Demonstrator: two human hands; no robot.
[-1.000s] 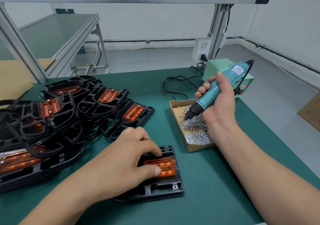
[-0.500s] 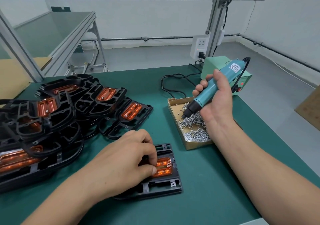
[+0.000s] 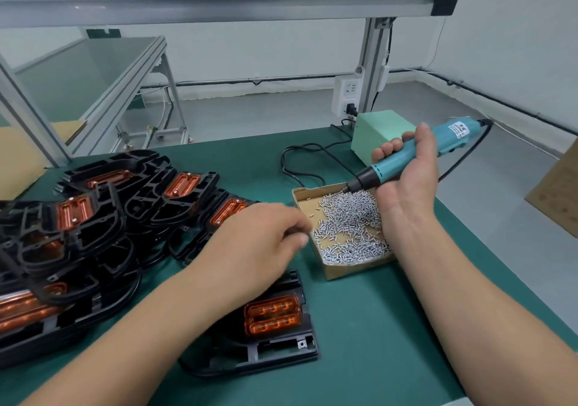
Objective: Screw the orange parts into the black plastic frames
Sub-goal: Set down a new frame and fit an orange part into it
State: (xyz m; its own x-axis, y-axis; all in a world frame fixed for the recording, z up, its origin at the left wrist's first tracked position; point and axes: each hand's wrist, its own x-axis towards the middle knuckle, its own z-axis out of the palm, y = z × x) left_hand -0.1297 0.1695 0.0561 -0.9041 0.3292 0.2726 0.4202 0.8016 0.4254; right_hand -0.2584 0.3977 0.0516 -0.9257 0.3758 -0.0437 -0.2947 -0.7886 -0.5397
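Right grip (image 3: 409,183): wrapped round the screwdriver (image 3: 450,138), tip at the screws (image 3: 347,218).
Left grip (image 3: 259,243): blurred, fingers curled; possibly nothing held, cannot be told.
Orange part (image 3: 272,315): seated in the black frame (image 3: 281,351), just nearside of that closer grip, long axis crosswise.

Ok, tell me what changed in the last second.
The left hand let go of the orange part and moved forward and right to the edge of the box of screws; its fingers are blurred. The right hand still holds the screwdriver with its tip over the screws. The black frame with the orange part and the pile of frames stayed put.
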